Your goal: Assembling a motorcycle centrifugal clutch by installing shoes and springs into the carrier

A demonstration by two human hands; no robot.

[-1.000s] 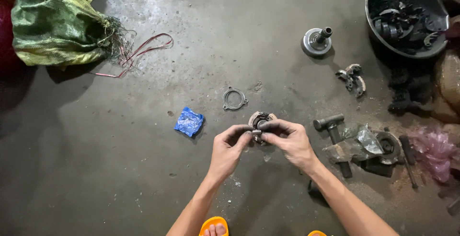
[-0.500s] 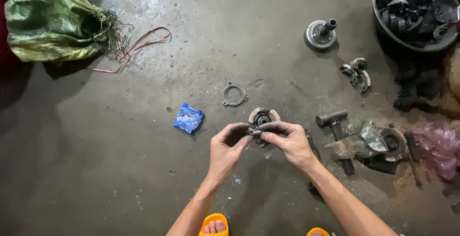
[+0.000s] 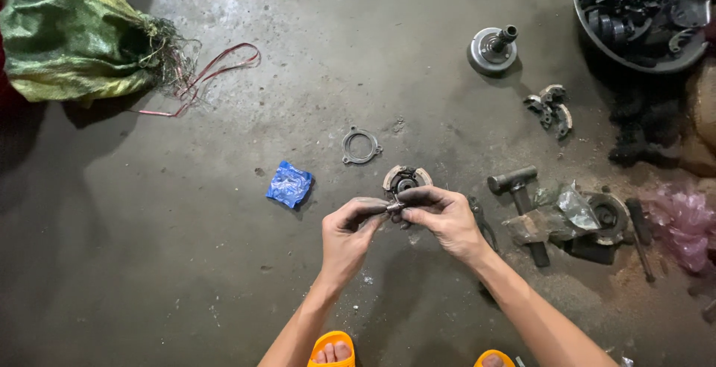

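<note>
1. The left hand (image 3: 350, 233) and the right hand (image 3: 445, 218) meet above the floor (image 3: 186, 262), fingertips almost touching.
2. Both hands are closed in a pinch on a small spring (image 3: 394, 205), one hand at each end.
3. The spring lies level, its long axis running from one hand to the other.
4. Just beyond the fingertips a round clutch part (image 3: 406, 179) lies flat on the floor.
5. Further beyond, a flat ring (image 3: 361, 146) lies apart.
6. Left of the left hand is a blue wrapper (image 3: 289, 185).
7. Right of the right hand lies a hammer (image 3: 520, 195), its handle pointing toward the person.
8. Far beyond on the right stands a bowl (image 3: 641, 61) of dark parts.
</note>
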